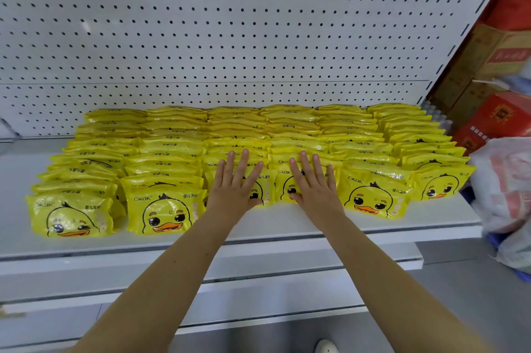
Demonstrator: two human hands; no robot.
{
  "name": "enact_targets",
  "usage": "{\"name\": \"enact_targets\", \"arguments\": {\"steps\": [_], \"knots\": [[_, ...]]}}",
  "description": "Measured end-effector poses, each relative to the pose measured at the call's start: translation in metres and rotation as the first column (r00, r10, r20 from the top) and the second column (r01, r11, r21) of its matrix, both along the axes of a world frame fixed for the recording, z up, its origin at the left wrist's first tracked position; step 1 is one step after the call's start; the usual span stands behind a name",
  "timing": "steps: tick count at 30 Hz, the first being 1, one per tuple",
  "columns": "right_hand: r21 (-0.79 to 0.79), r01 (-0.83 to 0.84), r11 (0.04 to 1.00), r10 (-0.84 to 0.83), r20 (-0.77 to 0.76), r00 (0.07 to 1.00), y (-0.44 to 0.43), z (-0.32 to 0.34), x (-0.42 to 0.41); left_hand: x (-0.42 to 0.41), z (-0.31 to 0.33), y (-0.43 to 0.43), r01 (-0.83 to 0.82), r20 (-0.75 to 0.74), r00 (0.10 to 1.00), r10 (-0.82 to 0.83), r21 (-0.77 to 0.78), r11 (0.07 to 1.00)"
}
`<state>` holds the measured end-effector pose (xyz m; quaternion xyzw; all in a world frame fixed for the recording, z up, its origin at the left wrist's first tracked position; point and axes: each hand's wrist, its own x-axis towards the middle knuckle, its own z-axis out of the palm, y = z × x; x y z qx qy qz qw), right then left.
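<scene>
The brand "CKaK" is printed at the upper left of each yellow duck-faced packet [165, 213]; the characters "婴儿湿巾" are set at its upper right. Lettering on the red cartons [498, 118] is too blurred to be read.

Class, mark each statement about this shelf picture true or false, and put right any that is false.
1. The left hand and right hand both lie flat, fingers straight, on yellow packets. True.
2. The packets stand in six rows running front to back on the shelf. True.
3. One hand lifts a packet clear of the shelf. False: both hands rest on the front packets of the two middle rows, which stand on the shelf.
4. The back panel is plain, without holes. False: it is white pegboard, full of holes.
5. Red boxes stand left of the packets. False: they are on the right.
</scene>
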<state>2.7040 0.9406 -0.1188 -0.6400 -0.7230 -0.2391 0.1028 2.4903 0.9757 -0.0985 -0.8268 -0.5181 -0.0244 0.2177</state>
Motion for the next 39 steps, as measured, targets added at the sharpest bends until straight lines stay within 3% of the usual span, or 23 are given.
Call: {"name": "enact_targets", "arguments": {"steps": [2, 6, 17, 22, 25, 28, 34, 39], "knots": [[0.012, -0.01, 1.0, 0.01, -0.008, 1.0, -0.006, 0.001, 0.002, 0.0, 0.001, -0.004, -0.025, -0.042, 0.999, 0.025, -0.011, 1.0], [0.055, -0.001, 0.998, 0.002, -0.014, 1.0, -0.019, 0.006, 0.01, 0.005, 0.007, -0.01, 0.008, 0.024, 1.0, -0.005, -0.134, 0.991], [-0.003, 0.317, 0.948, -0.315, -0.107, 0.943, -0.062, 0.015, 0.088, 0.068, 0.014, -0.022, 0.146, 0.104, 0.985, -0.139, -0.059, 0.988], [0.049, 0.156, 0.987, -0.153, -0.065, 0.986, -0.06, 0.005, 0.128, 0.097, 0.012, -0.022, 0.168, 0.078, 0.982, -0.172, 0.055, 0.984], [-0.048, 0.056, 0.997, -0.055, 0.02, 0.998, -0.051, -0.002, 0.151, 0.108, 0.009, -0.017, 0.198, 0.079, 0.974, -0.21, 0.14, 0.97], [-0.018, -0.02, 1.0, 0.022, 0.114, 0.993, -0.038, -0.005, 0.171, 0.114, 0.004, -0.009, 0.193, 0.048, 0.978, -0.204, 0.174, 0.966], [0.066, -0.108, 0.992, 0.096, 0.163, 0.982, -0.023, 0.0, 0.188, 0.126, -0.001, -0.009, 0.062, 0.004, 0.998, -0.064, 0.19, 0.98], [0.08, -0.097, 0.992, 0.086, 0.139, 0.987, -0.028, 0.004, 0.184, 0.128, -0.004, -0.017, 0.048, -0.015, 0.999, -0.045, 0.238, 0.97]]}}
